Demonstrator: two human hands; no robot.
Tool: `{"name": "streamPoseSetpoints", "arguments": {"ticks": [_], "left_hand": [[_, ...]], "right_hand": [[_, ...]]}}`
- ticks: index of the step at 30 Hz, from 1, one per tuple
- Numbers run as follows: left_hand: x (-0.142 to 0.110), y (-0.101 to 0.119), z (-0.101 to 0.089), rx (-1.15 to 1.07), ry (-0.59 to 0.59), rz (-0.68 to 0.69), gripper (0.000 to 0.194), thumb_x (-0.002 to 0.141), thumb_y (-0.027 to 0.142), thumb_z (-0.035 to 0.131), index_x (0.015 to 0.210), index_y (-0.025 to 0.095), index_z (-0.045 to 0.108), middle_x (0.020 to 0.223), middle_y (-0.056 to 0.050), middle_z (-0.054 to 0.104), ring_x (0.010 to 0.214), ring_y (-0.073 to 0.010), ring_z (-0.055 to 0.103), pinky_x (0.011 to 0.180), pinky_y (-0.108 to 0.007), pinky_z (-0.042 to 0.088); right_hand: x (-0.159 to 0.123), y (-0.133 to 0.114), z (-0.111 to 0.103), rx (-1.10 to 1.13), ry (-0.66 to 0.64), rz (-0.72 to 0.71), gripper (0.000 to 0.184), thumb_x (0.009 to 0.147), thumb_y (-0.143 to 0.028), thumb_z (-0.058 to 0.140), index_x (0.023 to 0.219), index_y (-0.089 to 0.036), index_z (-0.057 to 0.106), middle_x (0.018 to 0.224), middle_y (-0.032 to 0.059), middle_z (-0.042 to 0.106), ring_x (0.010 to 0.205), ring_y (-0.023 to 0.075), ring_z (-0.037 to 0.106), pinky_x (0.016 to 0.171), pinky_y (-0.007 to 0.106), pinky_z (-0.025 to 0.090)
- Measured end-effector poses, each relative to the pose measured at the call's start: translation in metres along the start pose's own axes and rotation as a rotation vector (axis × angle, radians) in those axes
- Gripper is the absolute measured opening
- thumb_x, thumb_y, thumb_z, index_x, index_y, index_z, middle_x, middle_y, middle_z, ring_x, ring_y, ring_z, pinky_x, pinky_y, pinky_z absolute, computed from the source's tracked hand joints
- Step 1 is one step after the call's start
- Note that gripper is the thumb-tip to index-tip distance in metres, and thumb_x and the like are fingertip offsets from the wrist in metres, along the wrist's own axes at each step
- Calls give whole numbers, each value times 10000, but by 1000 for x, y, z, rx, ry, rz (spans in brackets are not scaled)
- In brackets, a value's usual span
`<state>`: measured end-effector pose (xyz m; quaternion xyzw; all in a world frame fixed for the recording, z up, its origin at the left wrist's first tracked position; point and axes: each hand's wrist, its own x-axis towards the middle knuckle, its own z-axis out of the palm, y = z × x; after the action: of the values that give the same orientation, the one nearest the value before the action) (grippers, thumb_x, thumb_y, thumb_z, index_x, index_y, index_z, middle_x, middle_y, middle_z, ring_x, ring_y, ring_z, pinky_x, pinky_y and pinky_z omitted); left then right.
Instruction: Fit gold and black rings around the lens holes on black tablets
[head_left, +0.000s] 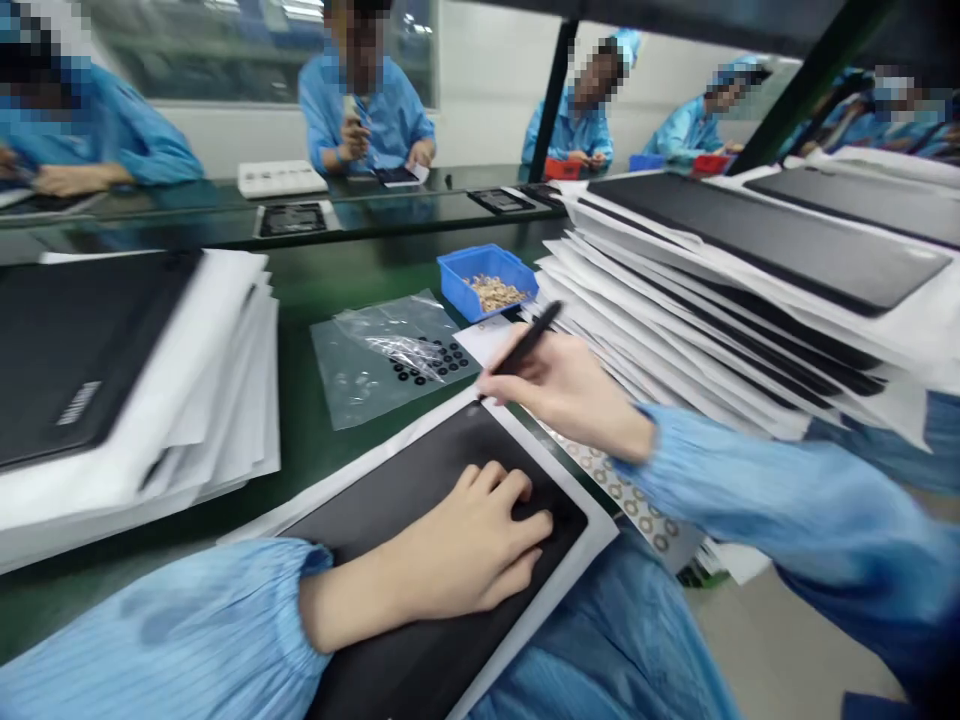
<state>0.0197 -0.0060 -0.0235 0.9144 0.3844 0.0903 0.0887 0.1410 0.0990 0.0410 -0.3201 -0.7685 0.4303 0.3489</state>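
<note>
A flat black panel (420, 490) lies tilted across the near bench on a white sheet. My left hand (472, 540) rests on the panel's face, its fingers bent and a little apart, with nothing in it. At the panel's far corner, my right hand (570, 385) is closed around a slim black pen-shaped tool (529, 338). The tool's lower tip is at or close to that corner; whether it touches cannot be made out. Beyond the corner lies a clear plastic bag (375, 370) with several small black rings (420, 362) showing at it.
Black panels interleaved with white sheets form a stack (240, 400) on the left and a taller stack (675, 330) on the right. A blue bin (465, 285) holds small brass-coloured parts. A sheet of ring-shaped pieces (637, 500) sits beneath my right forearm. Several co-workers sit across the bench.
</note>
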Motion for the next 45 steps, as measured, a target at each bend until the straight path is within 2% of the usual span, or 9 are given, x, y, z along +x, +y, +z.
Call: {"name": "streamPoseSetpoints", "arguments": {"ticks": [5,9,14,20,27,31,36,40,45], "left_hand": [[-3,-1,-5,78,18,-7,241,907,311,452,1104,206,541,1056,-75,493,900,-218,461,772,-335,410],[-12,-8,-9,118,58,-56,230,898,339,471,1067,199,542,1045,-59,503,906,-205,469,794,-321,417],[-31,-31,-11,154,147,-237,273,891,300,473,1136,185,507,1065,-87,493,950,-235,454,845,-370,410],[-44,-47,-8,198,223,-513,305,919,235,374,1185,106,453,1060,-133,469,954,-272,436,818,-451,415],[-36,-39,-7,280,185,-538,268,908,222,371,1114,127,514,1024,-114,504,933,-262,463,810,-435,438],[-37,-40,-5,313,208,-547,260,891,256,409,1109,161,514,1043,-100,524,942,-257,480,819,-415,451],[-38,-41,-2,315,249,-552,284,877,268,425,1129,159,500,1175,-123,491,1053,-283,454,898,-433,417],[-38,-39,-3,322,246,-569,236,885,273,402,1036,151,536,1059,-106,532,968,-274,488,854,-429,434],[-39,-40,-6,328,264,-671,306,884,344,419,1057,111,518,1041,-138,537,964,-306,503,819,-466,441]], "right_hand": [[80,29,82,134,-124,-84,146,668,-110,672,652,-172,541,658,-29,633,605,123,620,599,249,521],[104,50,112,91,-153,-96,228,592,-41,674,574,-177,492,674,-26,660,663,137,628,663,275,515],[106,31,76,61,-214,-104,148,654,-179,693,665,-173,546,700,-4,667,704,149,642,693,282,516],[74,15,20,71,-310,-72,240,680,-357,701,739,-141,617,682,40,678,671,172,659,642,294,555],[85,38,84,39,-200,-226,177,812,-326,566,823,-150,576,836,63,666,774,160,645,746,294,524],[86,53,106,-118,-310,-370,118,761,-201,601,680,-183,518,709,23,626,695,165,595,698,295,480],[80,49,101,-306,-408,-437,129,795,-180,555,678,-190,501,689,8,574,670,154,533,712,299,430],[87,27,91,-358,-413,-375,198,864,-253,470,699,-176,546,660,6,586,647,144,540,660,269,434],[74,-3,43,-389,-359,-280,257,901,-228,354,859,-163,599,872,43,672,783,144,609,716,260,455]]}}
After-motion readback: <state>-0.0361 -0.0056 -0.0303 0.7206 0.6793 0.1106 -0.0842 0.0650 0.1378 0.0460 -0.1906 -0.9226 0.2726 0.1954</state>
